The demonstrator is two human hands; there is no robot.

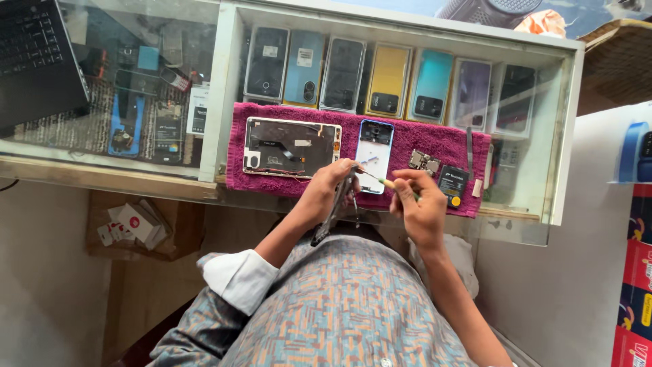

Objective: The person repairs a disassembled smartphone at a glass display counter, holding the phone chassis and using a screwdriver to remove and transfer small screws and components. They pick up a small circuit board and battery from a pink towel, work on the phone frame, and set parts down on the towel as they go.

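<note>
Terrycloth in deep magenta — a towel [414, 146] with a nubby pile — lies spread over the glass surface [204, 187] of a white-framed display case in the middle of the frame. On it, left of centre, rests an opened phone body [292, 147], flat and rectangular, its pale metal frame ringing dark inner parts and thin cables. Just right of it lies a white back cover [374, 155] with rounded corners and a blue edge. Further right sit a small grey circuit board [424, 162] and a black battery [451, 185] bearing a yellow dot.

Below the towel's lower edge, the left hand [331, 190] curls around a slim dark phone part [337, 207], held edge-on and tilted down toward the lower left; the fingers are wrapped shut on it, the wrist bent upward. The right hand [418, 204] pinches a thin screwdriver [380, 179] with a pale yellow handle, fingers closed tight, its metal tip angled up-left to meet the top of the dark part.

Under the glass in the upper frame stand phones [387, 81] in a row — black, blue, yellow, teal, lilac. A black laptop [34, 58] fills the upper left corner.
</note>
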